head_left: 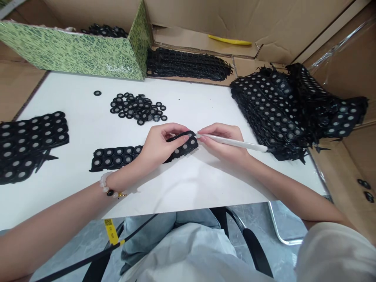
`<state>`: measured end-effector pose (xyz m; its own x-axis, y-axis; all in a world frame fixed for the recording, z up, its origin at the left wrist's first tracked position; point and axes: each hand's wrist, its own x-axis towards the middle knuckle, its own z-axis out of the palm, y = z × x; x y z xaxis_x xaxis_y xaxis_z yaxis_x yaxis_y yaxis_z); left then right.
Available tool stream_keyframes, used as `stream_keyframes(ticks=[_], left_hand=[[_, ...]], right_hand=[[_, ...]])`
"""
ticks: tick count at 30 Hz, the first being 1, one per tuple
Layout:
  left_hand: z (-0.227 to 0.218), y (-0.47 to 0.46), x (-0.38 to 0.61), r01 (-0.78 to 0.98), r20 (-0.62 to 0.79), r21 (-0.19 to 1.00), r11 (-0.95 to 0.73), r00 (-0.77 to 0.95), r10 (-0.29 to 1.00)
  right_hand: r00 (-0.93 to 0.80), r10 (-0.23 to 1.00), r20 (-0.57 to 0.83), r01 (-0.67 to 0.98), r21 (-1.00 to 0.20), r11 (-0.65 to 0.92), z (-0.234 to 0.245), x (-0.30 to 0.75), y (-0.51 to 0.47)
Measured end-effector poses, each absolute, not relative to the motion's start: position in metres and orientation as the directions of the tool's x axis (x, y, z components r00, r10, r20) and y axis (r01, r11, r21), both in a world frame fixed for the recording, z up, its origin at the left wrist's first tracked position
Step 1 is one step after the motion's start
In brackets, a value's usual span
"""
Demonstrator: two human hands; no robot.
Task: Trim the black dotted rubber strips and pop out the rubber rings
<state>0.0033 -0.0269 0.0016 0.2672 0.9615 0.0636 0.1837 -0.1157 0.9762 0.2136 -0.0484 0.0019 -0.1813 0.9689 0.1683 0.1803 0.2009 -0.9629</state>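
Note:
A black strip of round rubber rings (117, 156) lies across the middle of the white table (194, 184). My left hand (160, 144) is closed on the strip's right end, lifting it slightly. My right hand (221, 140) pinches a thin white pen-like tool (235, 143), whose tip touches a ring at the strip's end. A beaded bracelet (110, 188) sits on my left wrist.
A pile of loose black rings (136, 107) lies behind the hands, and one single ring (97, 93) sits farther left. Stacks of strips rest at the left (29, 143), right (282, 109) and back (188, 64). A green box (73, 51) stands at the back left, cardboard around.

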Motion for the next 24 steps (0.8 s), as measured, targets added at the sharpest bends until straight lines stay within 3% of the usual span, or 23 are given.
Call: stream_keyframes(ticks=[9, 24], left_hand=[[0.0, -0.029, 0.005, 0.124, 0.086, 0.986, -0.114, 0.207, 0.975], [0.003, -0.029, 0.004, 0.116, 0.022, 0.992, -0.047, 0.208, 0.978]], right_hand=[[-0.084, 0.971, 0.224, 0.191, -0.953, 0.237, 0.004, 0.213, -0.051], [-0.078, 0.988, 0.135, 0.125, -0.982, 0.144, 0.01, 0.213, -0.046]])
